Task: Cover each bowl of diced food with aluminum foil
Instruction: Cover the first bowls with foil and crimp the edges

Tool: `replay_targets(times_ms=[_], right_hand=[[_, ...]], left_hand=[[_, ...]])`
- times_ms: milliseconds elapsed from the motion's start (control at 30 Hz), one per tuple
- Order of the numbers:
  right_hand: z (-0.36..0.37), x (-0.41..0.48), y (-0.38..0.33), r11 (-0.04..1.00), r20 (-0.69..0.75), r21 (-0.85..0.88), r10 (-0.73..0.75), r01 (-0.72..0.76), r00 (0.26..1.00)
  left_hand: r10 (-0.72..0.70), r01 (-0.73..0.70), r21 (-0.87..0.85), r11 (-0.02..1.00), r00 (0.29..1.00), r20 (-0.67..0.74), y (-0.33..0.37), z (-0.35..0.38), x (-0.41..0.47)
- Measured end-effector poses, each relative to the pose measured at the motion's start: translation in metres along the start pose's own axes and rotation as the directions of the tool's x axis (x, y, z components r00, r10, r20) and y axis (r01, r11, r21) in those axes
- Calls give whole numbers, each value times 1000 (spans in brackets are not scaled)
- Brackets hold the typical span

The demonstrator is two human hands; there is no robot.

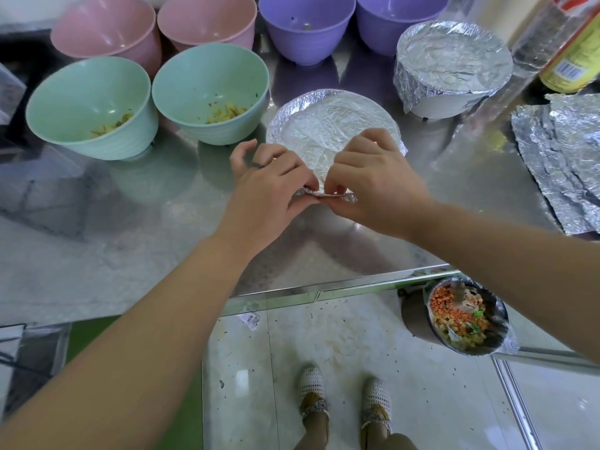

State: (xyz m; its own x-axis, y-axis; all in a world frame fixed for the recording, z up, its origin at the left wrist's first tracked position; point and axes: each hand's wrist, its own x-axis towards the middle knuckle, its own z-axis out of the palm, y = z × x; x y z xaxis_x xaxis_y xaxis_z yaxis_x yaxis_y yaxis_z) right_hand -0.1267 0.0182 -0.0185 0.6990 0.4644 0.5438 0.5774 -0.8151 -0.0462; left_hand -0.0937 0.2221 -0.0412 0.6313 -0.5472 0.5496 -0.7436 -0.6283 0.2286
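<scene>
At the near rim of the foil-covered bowl (328,125), the left hand (269,186) and right hand (373,186) both pinch the crumpled foil edge (324,196), fingertips almost meeting. Behind it to the right stands a second wrapped bowl (451,66). To the left, the left green bowl (107,141) and right green bowl (227,128) hold yellow diced food, uncovered. Pink bowls (130,47) and purple bowls (302,43) line the back of the steel table (146,228); loose foil sheets (561,164) lie far right.
</scene>
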Motion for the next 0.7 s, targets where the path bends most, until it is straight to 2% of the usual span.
replay_targets(times_ms=[267,467,567,700], right_hand=[[5,-5,-7,995,-29,-79,65,-67,997],[-25,-9,12,999,200,45,8,-18,980],[-35,-12,22,996,239,88,3,-25,971],[-31,-7,21,990,226,131,15,-46,974]], left_hand=[[36,-36,-19,999,999,18,-2,-2,1],[21,-22,37,999,999,39,-18,-14,-1],[-59,54,68,996,996,74,-25,-20,-4],[-29,24,39,999,990,138,-5,-17,-1]])
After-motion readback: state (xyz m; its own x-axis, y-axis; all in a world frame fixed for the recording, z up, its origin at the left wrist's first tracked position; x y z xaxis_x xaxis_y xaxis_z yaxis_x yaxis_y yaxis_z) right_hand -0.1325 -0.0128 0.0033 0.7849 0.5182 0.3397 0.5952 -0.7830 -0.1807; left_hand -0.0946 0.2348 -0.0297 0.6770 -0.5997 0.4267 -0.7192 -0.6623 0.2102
